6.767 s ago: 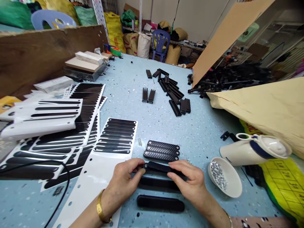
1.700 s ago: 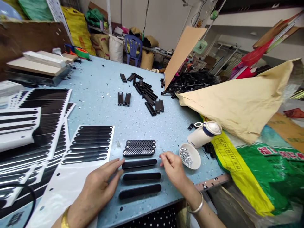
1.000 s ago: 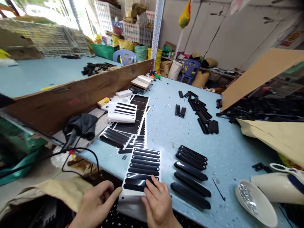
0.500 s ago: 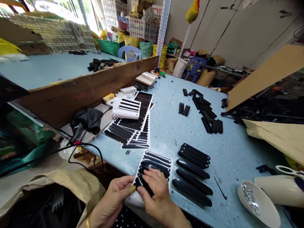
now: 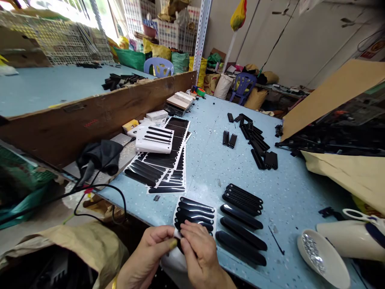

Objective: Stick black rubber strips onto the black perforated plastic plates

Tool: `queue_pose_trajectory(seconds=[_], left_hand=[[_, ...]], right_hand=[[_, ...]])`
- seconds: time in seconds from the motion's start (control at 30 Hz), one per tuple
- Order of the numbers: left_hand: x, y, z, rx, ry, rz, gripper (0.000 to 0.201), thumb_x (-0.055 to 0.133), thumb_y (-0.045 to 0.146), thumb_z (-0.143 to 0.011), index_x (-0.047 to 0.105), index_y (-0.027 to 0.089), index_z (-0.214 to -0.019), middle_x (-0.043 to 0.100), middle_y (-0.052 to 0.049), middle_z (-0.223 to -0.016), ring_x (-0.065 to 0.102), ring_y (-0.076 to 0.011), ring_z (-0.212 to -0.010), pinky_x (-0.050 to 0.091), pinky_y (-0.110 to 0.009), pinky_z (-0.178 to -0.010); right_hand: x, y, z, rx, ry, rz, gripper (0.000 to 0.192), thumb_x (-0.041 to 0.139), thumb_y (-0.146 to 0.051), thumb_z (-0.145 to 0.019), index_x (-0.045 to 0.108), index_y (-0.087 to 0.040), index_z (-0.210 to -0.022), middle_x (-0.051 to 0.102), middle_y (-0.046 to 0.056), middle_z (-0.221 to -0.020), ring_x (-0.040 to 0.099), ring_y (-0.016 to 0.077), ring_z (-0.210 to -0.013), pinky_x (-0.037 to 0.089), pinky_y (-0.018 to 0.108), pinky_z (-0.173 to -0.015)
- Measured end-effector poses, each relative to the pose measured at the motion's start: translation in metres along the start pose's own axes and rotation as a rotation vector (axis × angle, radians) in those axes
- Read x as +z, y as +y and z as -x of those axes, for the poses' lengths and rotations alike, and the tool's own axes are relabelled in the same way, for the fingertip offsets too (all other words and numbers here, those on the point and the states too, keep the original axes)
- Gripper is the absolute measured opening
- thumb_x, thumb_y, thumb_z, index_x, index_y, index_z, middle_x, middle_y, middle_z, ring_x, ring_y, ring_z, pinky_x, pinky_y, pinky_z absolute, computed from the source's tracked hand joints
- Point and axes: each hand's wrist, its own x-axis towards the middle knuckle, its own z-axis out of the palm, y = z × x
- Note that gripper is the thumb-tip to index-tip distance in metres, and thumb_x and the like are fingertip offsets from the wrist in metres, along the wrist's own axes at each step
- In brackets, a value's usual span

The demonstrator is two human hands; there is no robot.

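Observation:
A white sheet of black strip stickers (image 5: 197,213) lies at the table's near edge. My left hand (image 5: 153,251) pinches its near left corner between thumb and forefinger, where the white backing is bent up. Close beside it, my right hand (image 5: 200,251) presses over the sheet's lower part with fingers together and thumb tucked in. A dark strip shows between both thumbs; whether it is off the backing I cannot tell. To the right lie several long glossy black pieces (image 5: 242,233) in a row, with black textured pieces (image 5: 243,196) behind them.
More sticker sheets (image 5: 162,172) overlap on the left, under a curled white sheet (image 5: 155,139). Black plastic parts (image 5: 255,140) are heaped farther back. A white bowl of small shiny pieces (image 5: 331,261) stands right, beside scissors (image 5: 357,214). An open paper sack (image 5: 99,237) stands lower left.
The sheet's near edge has bent up at my hands, showing white backing. My right fingers have drawn down and closer to my left hand. The view has shifted slightly.

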Motion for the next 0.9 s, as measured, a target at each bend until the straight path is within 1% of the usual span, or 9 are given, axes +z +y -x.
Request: queue_pose_trajectory(seconds=[0.17,0.27,0.37,0.43,0.53,0.6,0.7,0.8,0.9], left_hand=[[-0.004,0.0,0.003,-0.066,-0.036,0.12,0.01,0.076,0.023,-0.069,0.074,0.014,-0.074,0.067,-0.002,-0.065,0.056,-0.0137,-0.061,0.041,-0.023,-0.061],[-0.003,0.0,0.004,-0.077,0.053,0.183,0.013,0.077,0.024,-0.065,0.074,0.016,-0.075,0.069,-0.002,-0.065,0.061,-0.0177,-0.063,0.045,-0.027,-0.063],[0.003,0.001,-0.001,-0.086,0.14,0.165,0.024,0.079,0.03,-0.065,0.075,0.018,-0.085,0.074,-0.003,-0.073,0.065,-0.0215,-0.068,0.048,-0.03,-0.066],[0.008,0.006,-0.008,-0.111,0.06,0.113,0.028,0.08,0.032,-0.067,0.075,0.017,-0.091,0.075,-0.004,-0.073,0.066,-0.0214,-0.065,0.049,-0.03,-0.063],[0.013,0.028,-0.023,-0.079,-0.063,0.016,0.026,0.078,0.033,-0.071,0.075,0.015,-0.09,0.076,-0.005,-0.074,0.067,-0.0206,-0.062,0.05,-0.03,-0.061],[0.018,0.058,-0.036,0.044,-0.041,-0.073,0.022,0.077,0.035,-0.073,0.074,0.016,-0.083,0.076,-0.005,-0.074,0.068,-0.0206,-0.063,0.052,-0.03,-0.061],[0.031,0.121,-0.061,0.395,0.048,-0.187,0.018,0.077,0.033,-0.074,0.073,0.019,-0.084,0.077,-0.003,-0.082,0.07,-0.021,-0.071,0.056,-0.031,-0.064],[0.049,0.179,-0.091,0.86,0.17,-0.297,0.012,0.075,0.029,-0.077,0.071,0.019,-0.083,0.077,0.0,-0.088,0.07,-0.0216,-0.088,0.056,-0.034,-0.081],[0.057,0.206,-0.115,1.022,0.219,-0.307,0.013,0.074,0.025,-0.078,0.068,0.018,-0.087,0.075,0.007,-0.095,0.064,-0.0185,-0.105,0.047,-0.032,-0.098]], right_hand=[[-0.014,-0.002,-0.021,0.352,0.048,-0.228,0.034,0.047,-0.035,-0.095,0.072,-0.017,-0.081,0.073,0.008,-0.081,0.069,0.0211,-0.075,0.056,0.031,-0.068],[-0.016,-0.004,-0.027,0.506,0.167,-0.369,0.032,0.052,-0.042,-0.093,0.07,-0.017,-0.085,0.074,0.008,-0.081,0.069,0.019,-0.072,0.056,0.028,-0.066],[-0.012,-0.009,-0.029,0.502,0.177,-0.471,0.029,0.059,-0.044,-0.089,0.069,-0.016,-0.091,0.074,0.008,-0.078,0.069,0.0191,-0.071,0.057,0.028,-0.067],[-0.018,-0.015,-0.033,0.472,0.18,-0.532,0.029,0.061,-0.044,-0.088,0.069,-0.016,-0.092,0.074,0.008,-0.075,0.069,0.0194,-0.068,0.057,0.029,-0.064],[-0.057,-0.025,-0.043,0.421,0.366,-0.622,0.027,0.059,-0.041,-0.09,0.071,-0.017,-0.087,0.073,0.009,-0.075,0.068,0.019,-0.065,0.058,0.031,-0.061],[-0.095,-0.031,-0.048,0.356,0.514,-0.65,0.023,0.06,-0.038,-0.091,0.071,-0.018,-0.086,0.072,0.008,-0.076,0.069,0.0212,-0.069,0.059,0.036,-0.063],[-0.136,-0.034,-0.045,0.224,0.744,-0.546,0.017,0.068,-0.034,-0.086,0.072,-0.019,-0.092,0.069,0.006,-0.069,0.067,0.0203,-0.063,0.059,0.035,-0.057],[-0.141,-0.024,-0.03,0.219,0.75,-0.414,0.017,0.071,-0.031,-0.083,0.074,-0.02,-0.096,0.07,0.006,-0.07,0.065,0.0178,-0.057,0.058,0.032,-0.052],[-0.127,-0.01,-0.01,0.259,0.656,-0.36,0.018,0.07,-0.029,-0.083,0.076,-0.022,-0.098,0.07,0.005,-0.07,0.062,0.0151,-0.05,0.055,0.028,-0.047]])
